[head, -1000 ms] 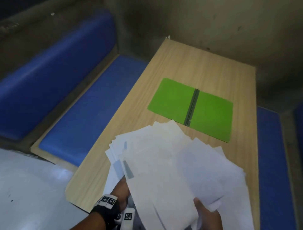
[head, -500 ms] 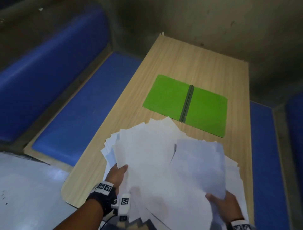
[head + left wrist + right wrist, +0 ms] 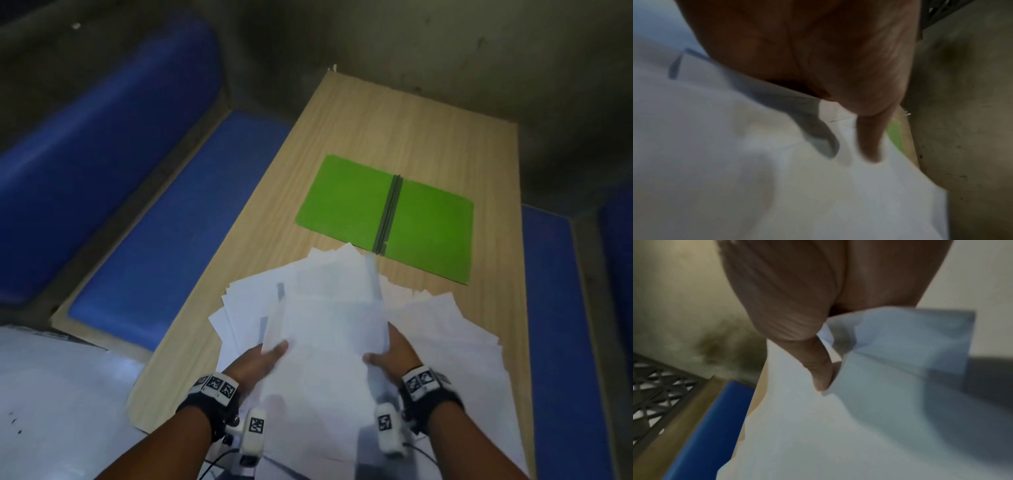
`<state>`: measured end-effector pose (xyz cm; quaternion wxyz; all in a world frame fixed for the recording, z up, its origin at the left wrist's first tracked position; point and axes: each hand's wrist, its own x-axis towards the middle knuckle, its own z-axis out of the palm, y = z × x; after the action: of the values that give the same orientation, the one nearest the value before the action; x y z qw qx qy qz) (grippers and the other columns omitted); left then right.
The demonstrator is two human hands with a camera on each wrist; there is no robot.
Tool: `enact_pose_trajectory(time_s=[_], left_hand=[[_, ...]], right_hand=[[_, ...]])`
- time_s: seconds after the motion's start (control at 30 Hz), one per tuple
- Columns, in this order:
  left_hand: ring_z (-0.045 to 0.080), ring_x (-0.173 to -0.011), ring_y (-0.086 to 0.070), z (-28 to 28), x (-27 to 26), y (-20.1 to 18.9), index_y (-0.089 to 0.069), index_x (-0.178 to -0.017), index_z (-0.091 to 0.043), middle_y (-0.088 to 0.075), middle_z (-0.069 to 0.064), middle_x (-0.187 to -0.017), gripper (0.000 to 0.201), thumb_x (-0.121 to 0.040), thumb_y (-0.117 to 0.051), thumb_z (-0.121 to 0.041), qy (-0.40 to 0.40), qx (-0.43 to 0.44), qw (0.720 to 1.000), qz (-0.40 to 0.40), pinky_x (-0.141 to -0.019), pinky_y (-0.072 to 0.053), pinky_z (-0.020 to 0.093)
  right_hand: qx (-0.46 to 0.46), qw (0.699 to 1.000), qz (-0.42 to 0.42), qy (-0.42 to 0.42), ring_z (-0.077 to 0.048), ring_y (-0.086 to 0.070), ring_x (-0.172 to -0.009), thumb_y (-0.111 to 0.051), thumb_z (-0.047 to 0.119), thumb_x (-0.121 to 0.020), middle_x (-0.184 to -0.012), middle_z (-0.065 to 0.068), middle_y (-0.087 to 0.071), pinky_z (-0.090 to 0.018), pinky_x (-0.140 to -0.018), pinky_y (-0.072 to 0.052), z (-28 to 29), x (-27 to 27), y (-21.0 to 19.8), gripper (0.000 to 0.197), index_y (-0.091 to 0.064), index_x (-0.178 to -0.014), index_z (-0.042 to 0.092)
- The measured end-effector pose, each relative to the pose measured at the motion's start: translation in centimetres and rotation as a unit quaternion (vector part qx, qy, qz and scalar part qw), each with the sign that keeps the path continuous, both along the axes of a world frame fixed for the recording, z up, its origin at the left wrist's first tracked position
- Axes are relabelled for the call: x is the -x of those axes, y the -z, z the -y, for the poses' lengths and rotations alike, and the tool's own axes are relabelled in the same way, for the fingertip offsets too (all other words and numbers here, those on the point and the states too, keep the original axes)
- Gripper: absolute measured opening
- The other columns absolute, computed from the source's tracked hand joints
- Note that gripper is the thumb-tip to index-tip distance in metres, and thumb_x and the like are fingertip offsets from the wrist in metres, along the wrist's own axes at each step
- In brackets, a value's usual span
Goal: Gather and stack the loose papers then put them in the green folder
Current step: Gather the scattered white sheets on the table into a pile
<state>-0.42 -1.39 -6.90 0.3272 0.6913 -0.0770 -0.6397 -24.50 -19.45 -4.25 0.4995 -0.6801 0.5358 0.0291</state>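
Note:
A messy pile of white papers (image 3: 329,329) covers the near end of the wooden table (image 3: 394,130). My left hand (image 3: 263,359) grips the left edge of a bunch of sheets, thumb on top. My right hand (image 3: 390,356) grips the right edge of the same bunch, thumb on top too. More sheets (image 3: 455,335) lie fanned out to the right underneath. The green folder (image 3: 387,216) lies open and flat farther up the table, empty, its near edge just touched by the papers' far corners. The wrist views show each thumb pressed on white papers (image 3: 777,178) (image 3: 818,426).
Blue padded benches run along the table's left side (image 3: 164,219) and right side (image 3: 555,308). A concrete wall (image 3: 445,44) stands behind the table's far end. A pale floor (image 3: 51,394) shows at the near left.
My right hand has brought its sheets leftward onto the bunch in my left hand. Both hands now grip one bunch from its two sides, closer together than before.

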Motion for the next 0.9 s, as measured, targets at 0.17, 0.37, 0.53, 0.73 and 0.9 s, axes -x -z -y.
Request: enact_pose_trajectory(time_s=[0.17,0.37,0.53,0.73,0.9], left_hand=[[0.030,-0.101,-0.073,-2.3,1.2,1.6,-0.068,-0.114,-0.013,-0.079,0.007,-0.099,0.041,-0.074,-0.075,-0.017,-0.022,0.023,0.998,0.046,-0.096,-0.054,0.046],[0.040,-0.102,-0.071,-3.3,1.5,2.8,-0.066,-0.119,-0.011,-0.077,0.018,-0.105,0.029,-0.092,-0.062,-0.003,-0.096,0.019,0.995,-0.015,-0.092,-0.054,0.057],[0.031,-0.104,-0.072,-3.0,1.8,2.9,-0.067,-0.118,-0.010,-0.078,0.011,-0.106,0.044,-0.076,-0.080,-0.019,-0.062,0.026,0.998,-0.012,-0.097,-0.053,0.048],[0.022,-0.096,-0.070,-3.0,1.6,2.6,-0.066,-0.111,-0.018,-0.078,0.002,-0.097,0.036,-0.077,-0.078,-0.018,0.059,0.027,0.992,0.107,-0.090,-0.054,0.043],[0.026,-0.097,-0.071,-3.1,-0.1,1.3,-0.065,-0.115,-0.017,-0.077,0.004,-0.103,0.040,-0.078,-0.080,-0.014,-0.031,0.066,0.989,0.130,-0.084,-0.054,0.040]], right_hand=[[0.007,0.978,0.038,0.206,-0.024,-0.064,-0.093,-0.070,0.011,-0.083,-0.098,-0.003,-0.065,-0.019,-0.064,-0.045,-4.0,-0.2,1.4,0.039,-0.050,-0.113,0.025],[0.017,0.975,-0.032,0.219,-0.015,-0.063,-0.077,-0.068,0.007,-0.085,-0.083,-0.001,-0.064,-0.013,-0.064,-0.044,-6.5,2.5,2.2,0.020,-0.061,-0.094,0.024],[-0.010,0.984,-0.019,0.175,0.002,-0.061,-0.058,-0.065,-0.002,-0.084,-0.071,0.004,-0.061,-0.002,-0.053,-0.044,-8.0,3.0,2.4,0.035,-0.065,-0.100,0.029],[-0.023,0.993,-0.045,0.110,-0.006,-0.066,-0.076,-0.060,0.007,-0.087,-0.096,-0.001,-0.070,-0.004,-0.057,-0.046,-7.1,3.8,2.7,0.025,-0.069,-0.106,0.020],[0.062,0.976,-0.098,0.184,-0.023,-0.058,-0.113,-0.073,0.028,-0.081,-0.120,-0.007,-0.057,-0.025,-0.086,-0.046,-1.8,6.4,1.6,0.048,-0.057,-0.123,0.011]])
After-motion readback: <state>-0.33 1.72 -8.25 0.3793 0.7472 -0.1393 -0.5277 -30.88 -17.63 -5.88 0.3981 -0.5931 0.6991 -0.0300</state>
